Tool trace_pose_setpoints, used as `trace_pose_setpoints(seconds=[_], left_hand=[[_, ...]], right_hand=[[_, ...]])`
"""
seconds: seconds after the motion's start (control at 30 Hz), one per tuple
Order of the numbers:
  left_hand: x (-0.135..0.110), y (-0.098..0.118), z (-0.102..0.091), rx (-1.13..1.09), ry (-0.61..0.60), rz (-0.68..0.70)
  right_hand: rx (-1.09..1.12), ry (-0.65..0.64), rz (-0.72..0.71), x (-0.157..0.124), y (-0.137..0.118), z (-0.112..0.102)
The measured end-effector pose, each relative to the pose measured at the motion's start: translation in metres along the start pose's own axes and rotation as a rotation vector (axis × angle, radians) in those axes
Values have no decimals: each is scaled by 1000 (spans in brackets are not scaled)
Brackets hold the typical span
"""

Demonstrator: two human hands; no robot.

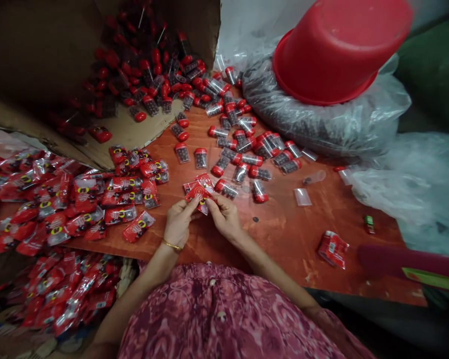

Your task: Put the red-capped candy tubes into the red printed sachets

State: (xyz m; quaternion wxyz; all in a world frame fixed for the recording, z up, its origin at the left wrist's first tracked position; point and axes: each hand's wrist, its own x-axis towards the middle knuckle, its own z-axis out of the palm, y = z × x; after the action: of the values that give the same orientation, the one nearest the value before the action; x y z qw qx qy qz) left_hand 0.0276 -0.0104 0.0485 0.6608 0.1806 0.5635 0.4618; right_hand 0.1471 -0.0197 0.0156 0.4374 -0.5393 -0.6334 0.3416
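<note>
Near the table's front edge, my left hand [178,223] and my right hand [225,215] meet at a small red printed packet [197,191]. Fingers of both hands pinch it, one at each side. Just behind it lies more red printed wrapping [204,179], partly covered. Close to my right fingertips rests a clear tube with a red cap and dark pellets [226,189]. Many similar tubes [241,172] are scattered beyond my hands. Left of my left hand lie several filled red packets [138,226].
A cardboard box [20,117] on its side spills capped tubes at the back left. An upturned red bucket [340,50] stands on a clear plastic bag [310,119] at the back right. More packets [71,294] heap below the table's left edge. A crumpled red packet [333,249] lies right.
</note>
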Motion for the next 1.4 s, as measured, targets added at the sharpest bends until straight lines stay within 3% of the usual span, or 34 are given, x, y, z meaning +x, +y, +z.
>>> trace_pose_setpoints(seconds=[0.17,0.27,0.33,0.43,0.53,0.6,0.73,0.9,1.17,1.27,1.4], left_hand=[[8,7,2,-36,46,3],[11,8,3,-66,23,-73],[12,7,3,-83,9,-121],[13,7,3,-95,6,-137],[11,6,5,-67,-2,-116],[9,5,7,-27,-19,-102],[4,4,9,54,-70,-50],[1,4,7,157,-110,19],[6,-2,8,161,-184,134],[7,-3,10,114,-240,131],[6,-6,12,65,-216,109]], right_hand=[[-630,52,-107,13,18,-34],[-821,-12,-104,15,33,-45],[-751,-23,-115,11,37,-49],[-397,-5,-77,-4,30,-54],[-29,-49,99,-22,10,-60],[90,-97,188,-29,-4,-61],[133,-160,225,-29,-14,-56],[187,-91,272,-24,-11,-48],[281,-119,427,-25,-10,-49],[311,-137,395,-25,-10,-48],[308,-92,348,-26,-9,-42]])
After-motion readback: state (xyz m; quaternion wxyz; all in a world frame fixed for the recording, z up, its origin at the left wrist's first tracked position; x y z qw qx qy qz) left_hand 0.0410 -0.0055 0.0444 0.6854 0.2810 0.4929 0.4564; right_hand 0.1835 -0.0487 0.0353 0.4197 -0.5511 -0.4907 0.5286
